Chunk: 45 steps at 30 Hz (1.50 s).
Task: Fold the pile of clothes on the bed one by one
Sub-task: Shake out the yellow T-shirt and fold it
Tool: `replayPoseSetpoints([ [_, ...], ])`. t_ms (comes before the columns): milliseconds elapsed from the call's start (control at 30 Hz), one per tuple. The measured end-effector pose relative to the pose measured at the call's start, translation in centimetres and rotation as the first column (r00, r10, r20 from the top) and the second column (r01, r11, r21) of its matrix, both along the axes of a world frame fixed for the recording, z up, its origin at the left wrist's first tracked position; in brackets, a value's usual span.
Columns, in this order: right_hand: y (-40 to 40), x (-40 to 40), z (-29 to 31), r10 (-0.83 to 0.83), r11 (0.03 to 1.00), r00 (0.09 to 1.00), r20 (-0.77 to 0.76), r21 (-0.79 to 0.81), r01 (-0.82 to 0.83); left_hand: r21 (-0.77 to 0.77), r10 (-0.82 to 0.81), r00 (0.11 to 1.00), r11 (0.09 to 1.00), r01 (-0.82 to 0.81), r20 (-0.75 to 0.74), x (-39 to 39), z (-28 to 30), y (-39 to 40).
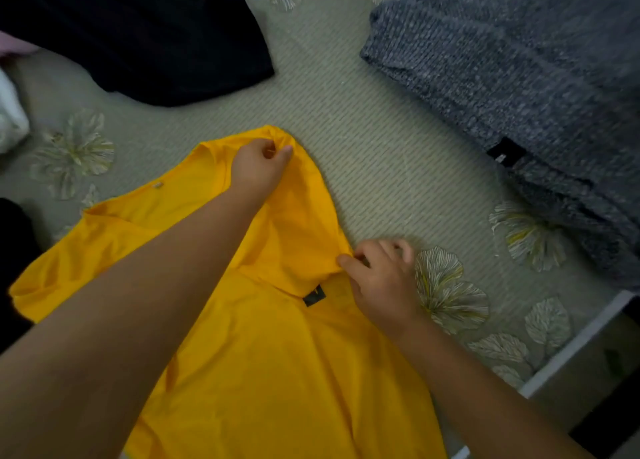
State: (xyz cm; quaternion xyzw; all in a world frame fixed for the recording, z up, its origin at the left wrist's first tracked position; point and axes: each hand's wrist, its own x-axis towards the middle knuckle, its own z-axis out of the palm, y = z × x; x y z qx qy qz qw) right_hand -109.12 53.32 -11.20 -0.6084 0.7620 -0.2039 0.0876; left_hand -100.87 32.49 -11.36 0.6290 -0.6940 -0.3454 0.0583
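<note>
Bed (363, 140): patterned cover, bearing all. Yellow T-shirt (277, 354): spread near the person for folding. Left hand (258, 168): grip pinching the far sleeve (likely turning it inward). Right hand (384, 282): grip pinching fabric near the collar, steadying.

The bed (363, 140) has a pale green cover with leaf shapes on it. A yellow shirt (277, 354) lies on it at the bottom middle. A black cloth (145, 39) lies at the upper left. A gray knit sweater (519, 71) lies at the upper right.
</note>
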Motion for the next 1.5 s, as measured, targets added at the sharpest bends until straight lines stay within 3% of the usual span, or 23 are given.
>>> replayPoseSetpoints([
  [100, 0.5, -0.4, -0.4, -0.013, 1.000, 0.999, -0.030, -0.001, 0.013, -0.025, -0.033, 0.999, 0.999, 0.033, 0.013, -1.1, -0.2, -1.0],
  [200, 0.6, -0.9, -0.8, -0.026, 1.000, 0.999, -0.029, -0.001, 0.026, -0.023, 0.012, 0.996, 1.000, -0.014, -0.083, -1.4, -0.3, -1.6],
  [400, 1.2, -1.2, -0.5, -0.014, 0.994, 0.991, 0.132, 0.109, 0.000, -0.119, -0.071, 0.992, 0.991, 0.058, -0.108, 1.1, 0.9, -0.7],
  [500, 3.0, -1.3, -0.1, -0.108, 0.958, 0.961, 0.256, 0.284, 0.032, -0.235, -0.199, 0.980, 0.954, 0.186, -0.031, 4.6, 1.3, 5.0],
  [633, 7.5, -0.3, 0.7, -0.151, 0.917, 0.971, 0.184, 0.392, 0.068, -0.355, -0.388, 0.918, 0.850, 0.390, 0.081, 10.7, 0.9, 16.5],
  [733, 10.5, 0.8, 1.4, -0.130, 0.897, 0.977, 0.167, 0.439, 0.045, -0.273, -0.435, 0.882, 0.840, 0.470, 0.179, 14.7, 0.2, 24.3],
  [800, 11.8, 1.2, 1.8, -0.177, 0.884, 0.936, 0.304, 0.467, 0.016, -0.182, -0.437, 0.867, 0.857, 0.482, 0.238, 17.2, 0.0, 28.2],
  [867, 12.8, 1.4, 2.2, -0.344, 0.847, 0.809, 0.477, 0.529, 0.048, -0.063, -0.432, 0.846, 0.879, 0.472, 0.311, 19.1, -0.2, 30.3],
  [933, 13.8, 2.1, 2.7, -0.481, 0.800, 0.686, 0.546, 0.594, 0.089, 0.055, -0.410, 0.837, 0.906, 0.420, 0.361, 20.6, 0.2, 31.2],
  [1000, 14.5, 2.2, 3.0, -0.537, 0.742, 0.679, 0.501, 0.664, 0.098, 0.113, -0.409, 0.839, 0.911, 0.396, 0.360, 21.1, 0.1, 31.5],
  [1100, 15.9, 2.6, 3.4, -0.441, 0.625, 0.832, 0.336, 0.780, 0.016, 0.026, -0.372, 0.867, 0.922, 0.386, 0.332, 21.5, -0.2, 31.9],
  [1167, 17.0, 2.9, 3.8, -0.366, 0.555, 0.884, 0.293, 0.830, -0.045, -0.030, -0.352, 0.884, 0.925, 0.378, 0.308, 21.7, -0.3, 32.2],
  [1267, 18.8, 3.2, 4.5, -0.379, 0.582, 0.884, 0.273, 0.813, -0.001, -0.057, -0.346, 0.895, 0.925, 0.376, 0.282, 22.6, -0.5, 33.8],
  [1433, 20.9, 1.7, 6.0, -0.525, 0.631, 0.784, 0.329, 0.770, 0.099, -0.055, -0.329, 0.899, 0.932, 0.359, 0.290, 24.5, -0.6, 36.8],
  [1500, 20.8, 0.3, 6.6, -0.512, 0.674, 0.801, 0.309, 0.724, 0.151, -0.027, -0.298, 0.905, 0.947, 0.321, 0.302, 24.9, -0.4, 37.4],
])
